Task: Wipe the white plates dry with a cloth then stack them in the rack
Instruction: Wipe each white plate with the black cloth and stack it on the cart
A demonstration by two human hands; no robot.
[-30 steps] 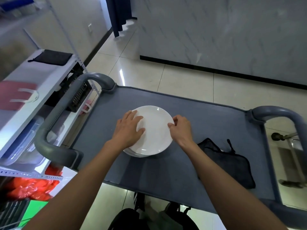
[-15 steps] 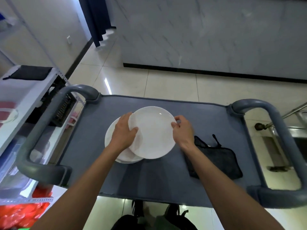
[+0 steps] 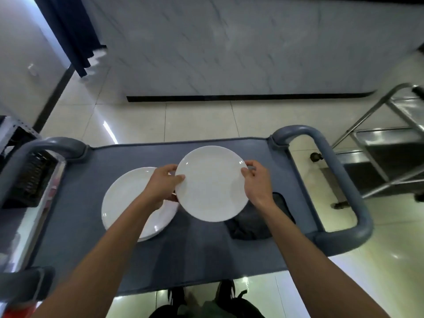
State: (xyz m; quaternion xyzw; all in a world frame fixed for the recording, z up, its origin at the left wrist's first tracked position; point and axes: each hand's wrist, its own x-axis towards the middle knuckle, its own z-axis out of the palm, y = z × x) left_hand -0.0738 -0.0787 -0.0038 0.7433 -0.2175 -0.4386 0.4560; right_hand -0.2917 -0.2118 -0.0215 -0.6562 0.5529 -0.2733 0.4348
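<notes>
1. Two hands are seen, both on one white plate [image 3: 212, 183], which is held above the grey cart top [image 3: 78, 203].
2. One plate is lifted; its face is turned up toward the camera, tilted slightly.
3. Left hand [image 3: 161, 185] is clamped on the plate's left rim, thumb laid on the upper face, fingers curled behind the edge.
4. Right hand [image 3: 258, 182] is clamped on the right rim, thumb on the face, fingertips wrapped over the far edge.
5. The lifted plate lies between the two hands, touching both.
6. One stack of white plates [image 3: 130, 198] is left on the cart top, just left of and below the held plate; at least two rims are made out at its lower edge, exact count cannot be told. The stack is partly covered by the left hand and forearm.
7. One dark cloth [image 3: 250, 226] is seen bunched on the cart top, under the held plate's lower right edge and the right forearm; not touched by either hand.
8. Two looped grey cart handles are counted: right one [image 3: 337, 180] and left one [image 3: 34, 148].
9. One black slotted rack [image 3: 32, 177] is seen at the left beyond the cart, well apart from the held plate.
10. One steel trolley [image 3: 390, 143] is seen at the right on the tiled floor.
</notes>
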